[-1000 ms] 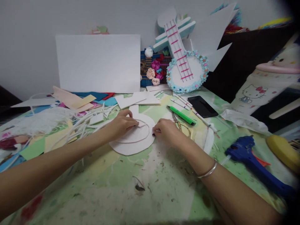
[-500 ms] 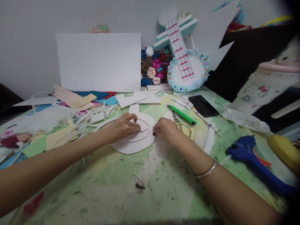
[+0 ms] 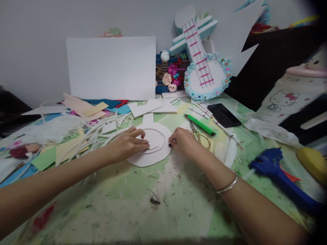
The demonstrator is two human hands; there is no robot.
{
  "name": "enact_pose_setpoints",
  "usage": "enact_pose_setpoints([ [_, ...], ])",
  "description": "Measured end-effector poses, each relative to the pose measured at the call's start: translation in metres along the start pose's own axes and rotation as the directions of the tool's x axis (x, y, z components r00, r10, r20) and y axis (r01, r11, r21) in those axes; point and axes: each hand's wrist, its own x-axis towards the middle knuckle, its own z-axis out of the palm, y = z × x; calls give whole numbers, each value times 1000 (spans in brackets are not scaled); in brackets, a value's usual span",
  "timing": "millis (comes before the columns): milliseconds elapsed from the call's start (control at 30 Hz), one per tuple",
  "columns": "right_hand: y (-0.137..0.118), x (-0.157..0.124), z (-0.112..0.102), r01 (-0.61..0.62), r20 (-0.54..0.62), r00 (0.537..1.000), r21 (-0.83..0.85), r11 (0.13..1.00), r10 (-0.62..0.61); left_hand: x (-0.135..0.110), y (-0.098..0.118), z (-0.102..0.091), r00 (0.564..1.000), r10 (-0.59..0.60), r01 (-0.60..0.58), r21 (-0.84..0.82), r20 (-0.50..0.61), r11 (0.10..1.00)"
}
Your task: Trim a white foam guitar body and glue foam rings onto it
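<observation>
A white round board cutout [image 3: 158,157] with a short neck at its far side lies flat on the table. A thin white cord [image 3: 164,139] forms a curved ring on its face. My left hand [image 3: 131,141] is over the cutout's left part, thumb and finger closed on a thin white strip [image 3: 154,148] whose free end points right. My right hand [image 3: 182,141] is closed at the cutout's right edge, fingertips pinching the rim; its curled fingers partly hide the contact. Gold-handled scissors [image 3: 204,140] lie just behind the right hand.
Loose white strips [image 3: 88,137] and paper scraps [image 3: 44,158] lie left. A green cutter [image 3: 200,125], phone [image 3: 224,115] and blue glue gun [image 3: 283,177] lie right. A decorated model guitar [image 3: 204,68] and white board [image 3: 112,68] stand behind.
My left hand has moved left and slightly nearer over the cutout with the strip. My right hand stays at the cutout's edge. The whole view has shifted a little.
</observation>
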Motion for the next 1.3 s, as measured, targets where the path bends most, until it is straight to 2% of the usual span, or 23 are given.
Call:
enact_pose_setpoints([
  [300, -3, -2, -3, -7, 4, 1000, 19, 1000, 7, -14, 5, -2, 988, -154, 155, -96, 24, 983],
  [467, -5, -4, -6, -25, 20, 999, 8, 1000, 25, -13, 14, -6, 976, -216, 219, -124, 36, 968],
  [600, -3, -4, -4, -17, 13, 1000, -1, 1000, 17, -14, 19, -8, 962, -271, 268, -104, -17, 958],
  [733, -2, -3, -3, -18, 10, 1000, -16, 1000, 18, -23, 22, -5, 932, -346, 339, -76, -104, 938],
  [867, -3, -3, -3, -11, 6, 1000, -24, 1000, 11, -26, 27, -1, 911, -394, 376, -148, -121, 915],
  [1100, -4, -4, -3, -10, 5, 1000, -22, 1000, 11, -23, 36, 0, 841, -522, 486, -224, -142, 845],
  [1300, -2, -2, -1, 1, 0, 1000, -15, 1000, -1, -21, 42, -1, 853, -509, 477, -221, -115, 851],
])
